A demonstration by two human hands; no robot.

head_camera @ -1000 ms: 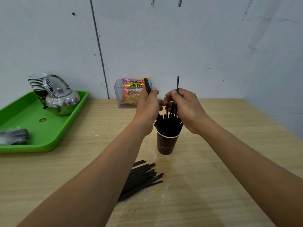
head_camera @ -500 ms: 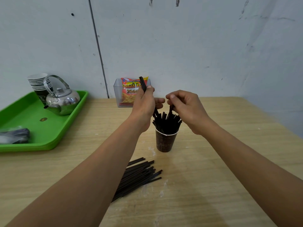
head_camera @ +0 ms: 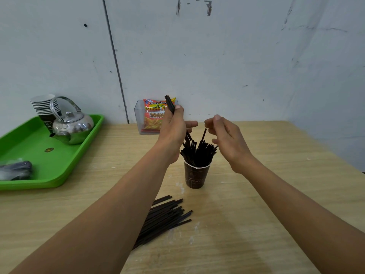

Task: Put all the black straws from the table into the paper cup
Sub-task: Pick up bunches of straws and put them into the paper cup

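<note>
The left hand [head_camera: 173, 133] is closed around a small bundle of black straws [head_camera: 170, 104]; their upper ends stand out above the fist and their lower ends emerge below it, slanting toward the paper cup [head_camera: 196, 176]. The right hand [head_camera: 227, 138] hovers just beside the left, thumb and forefinger parted and curled, gripping nothing; one raised straw [head_camera: 203, 135] stands in the cup directly under those fingertips, apparently free of them. The cup sits upright below and between both hands, already crowded with straws [head_camera: 197, 153] that splay outward above its rim. A loose pile of straws [head_camera: 164, 218] lies on the wooden table [head_camera: 256, 224] below the grip, nearer the person, so the task is judged to be roughly half complete. The straws appear light, thin, fairly stiff and smooth, liable to slip or fan apart if held loosely; a firm pinch near mid-length should keep a bundle aligned, and feeding the lower ends first into a gap among the standing straws is advisable. The cup looks light and could tip if nudged sideways. A green tray [head_camera: 75, 155] with a metal kettle [head_camera: 72, 127] stands well off to the left of the left hand
</note>
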